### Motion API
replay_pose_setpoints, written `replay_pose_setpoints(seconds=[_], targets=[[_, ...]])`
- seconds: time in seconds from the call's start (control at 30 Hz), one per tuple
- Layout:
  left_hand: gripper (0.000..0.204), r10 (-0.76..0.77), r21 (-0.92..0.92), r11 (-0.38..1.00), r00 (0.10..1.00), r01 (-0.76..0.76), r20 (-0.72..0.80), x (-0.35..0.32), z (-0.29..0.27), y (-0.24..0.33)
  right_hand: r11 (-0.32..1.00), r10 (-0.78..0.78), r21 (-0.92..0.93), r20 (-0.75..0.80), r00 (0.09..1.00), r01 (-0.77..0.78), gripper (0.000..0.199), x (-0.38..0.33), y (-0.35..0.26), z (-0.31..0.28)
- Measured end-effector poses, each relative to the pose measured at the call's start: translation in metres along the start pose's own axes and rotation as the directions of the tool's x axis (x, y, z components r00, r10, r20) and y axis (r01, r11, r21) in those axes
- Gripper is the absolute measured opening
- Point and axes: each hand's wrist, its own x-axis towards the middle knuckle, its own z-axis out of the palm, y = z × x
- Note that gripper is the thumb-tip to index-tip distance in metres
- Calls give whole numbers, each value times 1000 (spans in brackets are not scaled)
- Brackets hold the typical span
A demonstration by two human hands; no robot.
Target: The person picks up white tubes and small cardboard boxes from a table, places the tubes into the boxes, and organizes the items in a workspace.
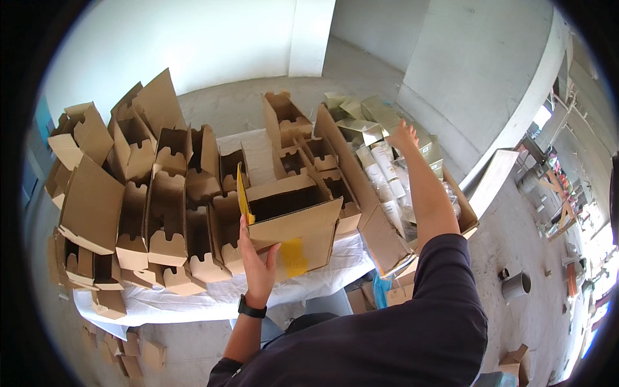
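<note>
In the lower middle of the frame, the left hand (258,267) pinches a corner of an open brown box (313,244) (yellow tape marks its near side). Rows of brown boxes (166,222) fill the left. Right of centre, the right hand (404,137) reaches over white tubes (385,169) and pale cartons (380,113); its grip I cannot tell. A white wall (193,39) curves across the upper left.
</note>
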Motion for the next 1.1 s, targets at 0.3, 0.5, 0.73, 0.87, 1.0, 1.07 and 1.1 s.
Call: replay_pose_setpoints(seconds=[0.3, 0.5, 0.73, 0.87, 1.0, 1.07, 1.1], targets=[[88, -39, 0, 999, 997, 39, 62, -1, -2, -3, 846, 194, 521, -503, 842, 116, 75, -15, 4, -21], [87, -105, -78, 991, 992, 111, 70, -6, -1, -14, 348, -467, 881, -133, 874, 320, 62, -137, -66, -124], [87, -23, -5, 1000, 998, 23, 54, -6, 0, -12, 672, -671, 516, 122, 731, 531, 55, -221, -103, -190], [87, -18, 8, 1000, 999, 17, 27, -8, 3, -13, 729, -665, 285, 81, 743, 622, 57, -260, -125, -187], [85, 4, 16, 1000, 1000, -4, -8, -11, 7, -19, 632, -710, 223, -216, 670, 742, 44, -278, -124, -155], [86, -11, -5, 1000, 1000, 11, 6, -13, 8, -20, 584, -714, 177, -353, 605, 792, 41, -284, -122, -135], [88, -15, -14, 1000, 1000, 15, 16, -14, 7, -20, 572, -751, 119, -322, 577, 811, 42, -290, -122, -130]])
